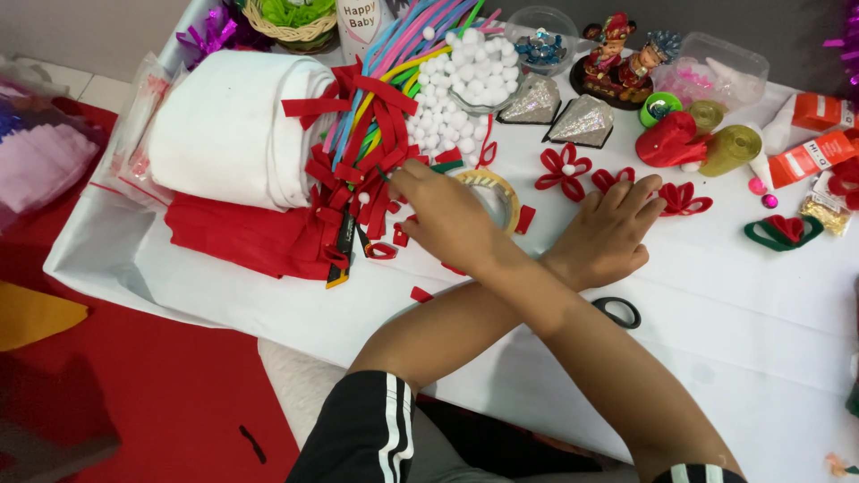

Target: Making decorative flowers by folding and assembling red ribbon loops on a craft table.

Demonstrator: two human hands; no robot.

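Both hands are crossed at the forearms over the white-covered desk [734, 340]; the right hand [443, 215], whose arm comes from the lower right, is stretched to the left with its fingers curled down among the loose folded red ribbon strips [362, 192], and whether a strip is actually pinched cannot be told; the left hand [608, 237] is laid palm down, fingers spread and holding nothing, just beside a small red ribbon flower [612, 177]. A black loop handle of scissors [617, 311] is seen close under the crossed arms; a clear roll of adhesive tape [494, 192] lies partly hidden behind the right hand. Left of the ribbon strips a roll of white felt [228, 125] is stacked on folded red felt [246, 237]. Farther back, a heap of small white pompoms [456, 76] spills from a clear bowl, coloured pipe cleaners [420, 36] fan outward, and a red ribbon flower with a white centre [564, 168] rests near two silver glitter cones [559, 112].
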